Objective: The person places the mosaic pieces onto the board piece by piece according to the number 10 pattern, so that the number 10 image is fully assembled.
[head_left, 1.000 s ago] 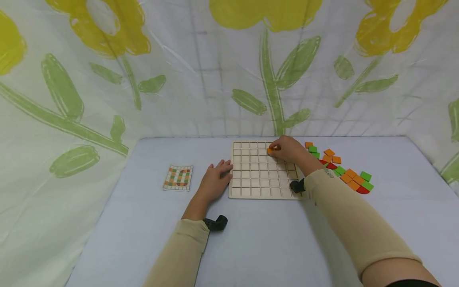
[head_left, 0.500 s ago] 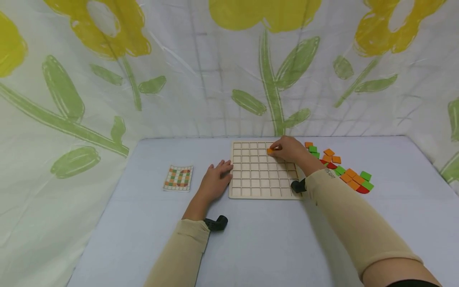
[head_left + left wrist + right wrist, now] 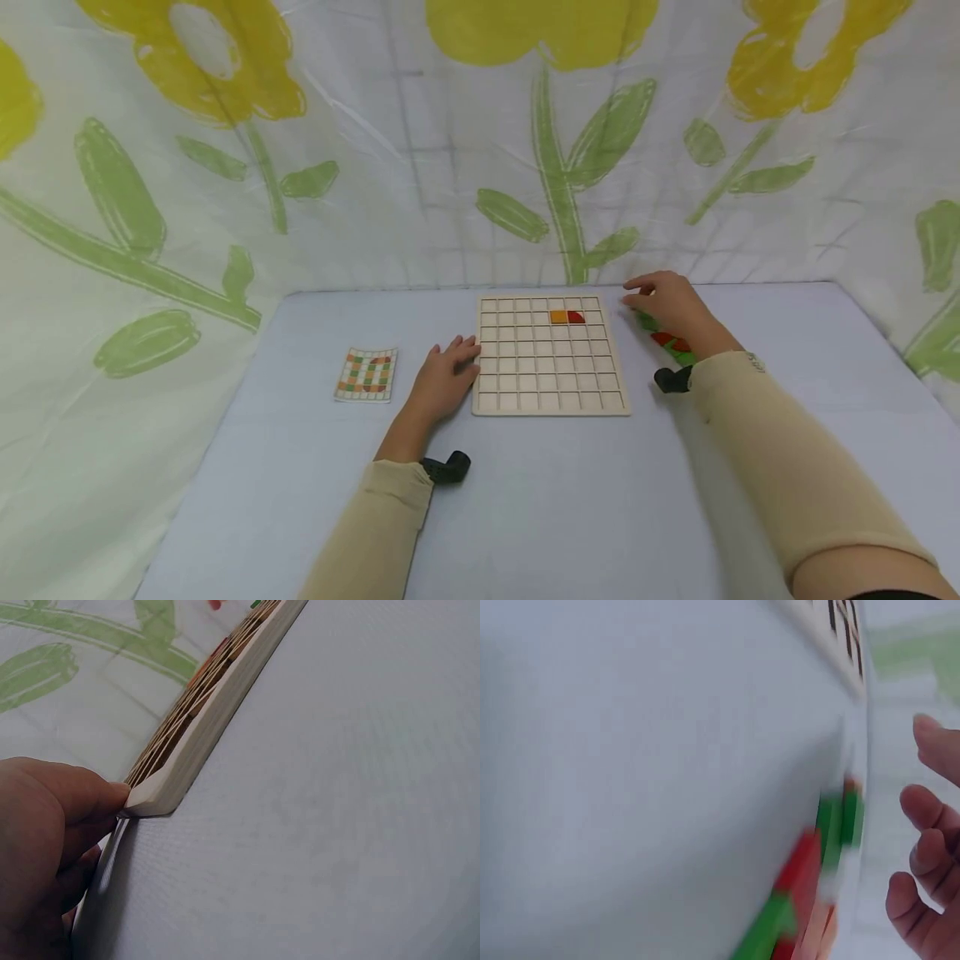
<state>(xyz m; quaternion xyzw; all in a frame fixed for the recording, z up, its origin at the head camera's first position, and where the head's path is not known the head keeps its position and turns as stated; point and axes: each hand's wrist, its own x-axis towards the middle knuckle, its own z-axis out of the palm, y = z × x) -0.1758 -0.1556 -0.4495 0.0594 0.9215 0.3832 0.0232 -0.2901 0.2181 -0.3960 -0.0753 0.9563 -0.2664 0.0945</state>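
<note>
A wooden grid board (image 3: 540,367) lies on the table, with an orange square tile (image 3: 558,317) and a red rounded tile (image 3: 575,317) side by side in its upper cells. My left hand (image 3: 444,379) rests at the board's left edge; the left wrist view shows its fingertips touching the board's corner. Above the loose tiles to the right of the board is my right hand (image 3: 671,308), fingers loosely bent and holding nothing. Beneath it some green tiles (image 3: 765,926) and red tiles (image 3: 801,866) show; the hand and sleeve hide others.
A small pattern card (image 3: 366,375) with coloured squares lies left of the left hand. The white table (image 3: 525,500) ends at the back against a flower-printed curtain (image 3: 360,125).
My right hand has let go of the orange tile and moved right, off the board to the loose tiles. The red tile beside it is now uncovered. The left hand stays put.
</note>
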